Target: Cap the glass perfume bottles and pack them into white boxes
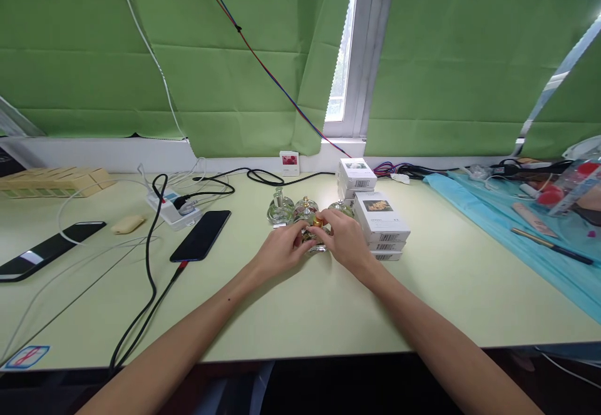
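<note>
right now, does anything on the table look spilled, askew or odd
No spill shows around the glass bottles. At left, the black cables look untidy, trailing loosely across the table to its near edge.

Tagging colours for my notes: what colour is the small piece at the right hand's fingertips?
The small piece is gold, seen in the head view.

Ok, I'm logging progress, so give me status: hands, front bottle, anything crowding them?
Left hand against front glass bottle. Right hand at gold cap. Other glass bottles close behind; stacked white boxes beside right hand.
</note>
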Demonstrator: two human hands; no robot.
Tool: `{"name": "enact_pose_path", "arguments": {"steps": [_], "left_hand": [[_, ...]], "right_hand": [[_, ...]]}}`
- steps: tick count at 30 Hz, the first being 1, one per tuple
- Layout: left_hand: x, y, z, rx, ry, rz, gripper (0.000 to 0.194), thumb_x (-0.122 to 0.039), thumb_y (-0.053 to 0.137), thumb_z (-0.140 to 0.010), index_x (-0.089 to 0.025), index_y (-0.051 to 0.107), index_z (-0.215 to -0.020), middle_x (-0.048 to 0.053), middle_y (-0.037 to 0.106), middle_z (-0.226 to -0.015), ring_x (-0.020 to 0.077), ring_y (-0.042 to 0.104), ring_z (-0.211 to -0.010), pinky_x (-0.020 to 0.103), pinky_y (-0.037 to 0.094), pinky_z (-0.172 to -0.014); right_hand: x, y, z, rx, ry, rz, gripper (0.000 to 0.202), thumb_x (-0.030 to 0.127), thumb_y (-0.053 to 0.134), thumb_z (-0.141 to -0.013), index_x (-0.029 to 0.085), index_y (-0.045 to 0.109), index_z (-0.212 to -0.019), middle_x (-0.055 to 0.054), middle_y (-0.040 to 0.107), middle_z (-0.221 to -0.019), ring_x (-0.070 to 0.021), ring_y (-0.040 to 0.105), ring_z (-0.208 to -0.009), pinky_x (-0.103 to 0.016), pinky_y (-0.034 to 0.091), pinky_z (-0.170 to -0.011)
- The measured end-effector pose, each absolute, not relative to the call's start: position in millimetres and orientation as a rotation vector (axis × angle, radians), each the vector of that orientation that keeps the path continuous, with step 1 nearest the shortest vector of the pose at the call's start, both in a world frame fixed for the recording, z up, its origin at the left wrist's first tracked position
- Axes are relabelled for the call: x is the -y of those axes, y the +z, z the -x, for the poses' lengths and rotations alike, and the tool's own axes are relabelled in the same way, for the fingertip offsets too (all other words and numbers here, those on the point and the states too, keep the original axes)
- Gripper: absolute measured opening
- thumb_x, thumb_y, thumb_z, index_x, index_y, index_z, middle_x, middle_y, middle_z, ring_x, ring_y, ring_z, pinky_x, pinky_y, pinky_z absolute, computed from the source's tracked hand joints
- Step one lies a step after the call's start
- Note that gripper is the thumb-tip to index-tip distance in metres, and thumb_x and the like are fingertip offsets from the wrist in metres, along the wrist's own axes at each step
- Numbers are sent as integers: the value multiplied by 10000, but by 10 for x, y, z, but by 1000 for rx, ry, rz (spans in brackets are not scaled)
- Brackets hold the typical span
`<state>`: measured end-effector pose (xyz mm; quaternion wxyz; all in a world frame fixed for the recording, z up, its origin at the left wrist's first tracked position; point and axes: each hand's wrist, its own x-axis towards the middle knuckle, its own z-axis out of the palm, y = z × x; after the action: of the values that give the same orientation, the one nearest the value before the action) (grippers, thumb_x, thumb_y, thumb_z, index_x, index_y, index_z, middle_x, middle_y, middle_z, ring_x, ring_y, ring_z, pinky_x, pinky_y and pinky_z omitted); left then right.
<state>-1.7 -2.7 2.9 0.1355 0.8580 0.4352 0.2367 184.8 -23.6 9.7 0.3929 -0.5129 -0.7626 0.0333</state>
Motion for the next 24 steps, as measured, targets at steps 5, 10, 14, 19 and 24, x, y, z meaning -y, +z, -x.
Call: {"name": "enact_pose_path", "arguments": {"steps": [5,10,14,19,24], "left_hand": [[20,18,18,-1244,693,-2484,254,-460,546,-959,-208,577,-946,-22,574,-660,168,520,-612,294,324,-590],[24,10,17,-1235,715,-2485,236,-436,550,-950,-204,575,-917,-19,577,-658,163,511,-601,296,321,-584],[35,22,16,-1225,704,-2487,253,-434,532,-954,-199,607,-1011,-23,579,-670,161,522,-608,293,326,-588],[35,22,11,-1229,696,-2492,277,-440,528,-959,-198,619,-1059,-29,563,-658,159,524,-607,292,329,-590],[31,17,11,-1220,713,-2476,301,-465,525,-962,-199,624,-1059,-25,571,-650,160,524,-598,293,332,-585]], "right_hand": [[241,96,-1848,1931,77,1285,100,279,692,-937,199,645,-973,-20,696,-940,-126,547,-590,-267,412,-648],[238,69,-1843,1905,60,1249,96,286,663,-938,200,638,-972,-21,697,-936,-124,543,-586,-267,415,-640],[258,75,-1836,1871,78,1216,85,271,630,-923,199,635,-967,-16,699,-921,-120,543,-580,-265,416,-630],[270,73,-1832,1844,78,1201,87,240,609,-911,195,639,-980,-35,696,-946,-132,568,-615,-269,426,-631],[252,63,-1834,1845,123,1174,81,233,613,-923,193,641,-987,-42,687,-942,-140,563,-636,-276,450,-662]]}}
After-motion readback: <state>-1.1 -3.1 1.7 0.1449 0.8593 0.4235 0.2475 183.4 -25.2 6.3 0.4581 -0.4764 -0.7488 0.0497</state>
